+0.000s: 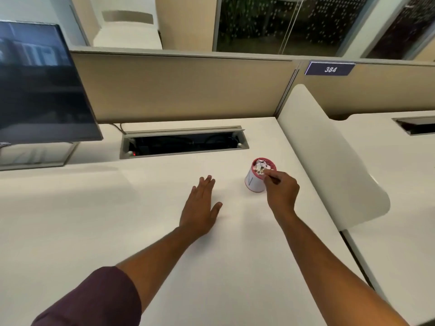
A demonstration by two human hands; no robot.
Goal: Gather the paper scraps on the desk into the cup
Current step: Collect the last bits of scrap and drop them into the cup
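While the right hand [281, 189] holds pinched fingertips [268, 174] over the small white paper cup with a pink rim [255, 178], apparently dropping torn paper scraps [260, 166] into its heaped fill, the left hand [201, 208] lies flat, fingers spread, on the white laminate desk [94, 220]. No loose scraps show; releasing cleanly comes next. The dark monitor [40, 83] and open cable tray [183, 143] stand well apart, obstructing nothing.

We see both arms stretched forward. Left hand [202, 204] lies flat, palm down, fingers straight and together, thumb spread to the side. A dark sleeve [94, 300] covers the left upper arm; forearm bare. Right hand [281, 190] is raised, wrist bent, fingertips [268, 174] pinched together and pointing forward. Right forearm bare.
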